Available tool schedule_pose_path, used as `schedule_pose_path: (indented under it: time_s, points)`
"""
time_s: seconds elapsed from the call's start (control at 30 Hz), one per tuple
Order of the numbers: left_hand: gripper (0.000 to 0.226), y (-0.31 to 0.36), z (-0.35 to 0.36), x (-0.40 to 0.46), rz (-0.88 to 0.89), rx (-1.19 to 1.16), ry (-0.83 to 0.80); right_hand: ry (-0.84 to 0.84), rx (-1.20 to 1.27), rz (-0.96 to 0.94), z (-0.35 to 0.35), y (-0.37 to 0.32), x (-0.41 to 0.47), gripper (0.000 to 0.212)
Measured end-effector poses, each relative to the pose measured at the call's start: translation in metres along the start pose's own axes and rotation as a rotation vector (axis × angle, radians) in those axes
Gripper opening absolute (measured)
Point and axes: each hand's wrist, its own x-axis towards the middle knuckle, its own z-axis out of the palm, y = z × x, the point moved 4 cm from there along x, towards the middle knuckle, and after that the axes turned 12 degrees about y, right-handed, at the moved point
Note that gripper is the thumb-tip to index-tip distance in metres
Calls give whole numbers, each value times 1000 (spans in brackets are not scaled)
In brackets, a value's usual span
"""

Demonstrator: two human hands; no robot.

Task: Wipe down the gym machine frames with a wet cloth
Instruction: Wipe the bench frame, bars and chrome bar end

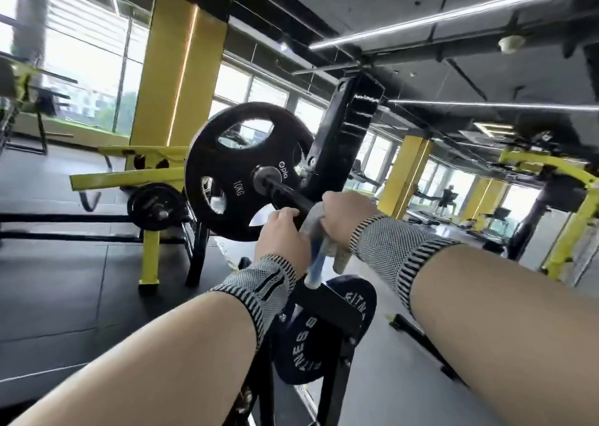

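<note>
A black bar sleeve [288, 192] sticks out from a black 10 kg weight plate [240, 173] on a black machine upright [343, 134]. My left hand [280, 231] curls its fingers round the end of that bar. My right hand [343, 218] grips a grey and blue cloth [316, 247] wrapped over the bar beside my left hand. The cloth's loose ends hang down below both hands. Both wrists wear striped knit bands.
A dark plate with white lettering [324, 335] hangs on a black rack [337, 309] under my hands. A yellow machine with a small plate [155, 205] stands to the left. More yellow frames [570, 211] stand at the right. A person is far back.
</note>
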Motion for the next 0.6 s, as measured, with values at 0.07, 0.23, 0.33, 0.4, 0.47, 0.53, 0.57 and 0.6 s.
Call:
schedule_pose_path:
  time_s: [0.07,0.23,0.33,0.4,0.47,0.53,0.57,0.6]
  points:
    - [43,-13,-4,19,-30,-3,43,-7,-6,-17,7,-16,28,9]
    - [48,-29,3,44,-31,-10,-21,-118,-29,-143,30,-40,53,27]
    - [57,-27,10,41,11,-25,-51,-201,-105,-123,36,-40,53,31]
    - [57,-20,14,32,22,-47,-68,-325,-140,-110,31,-35,43,27]
    - [54,-8,16,17,50,-54,-59,-258,-85,-141,16,-24,27,21]
    - [49,7,16,0,114,-48,-42,-181,-34,-142,-5,-11,-4,14]
    - [47,15,15,-10,146,-50,-29,-170,-18,-127,-13,-3,-19,11]
    - [44,24,13,-22,175,-51,-6,-160,-19,-124,-21,3,-35,8]
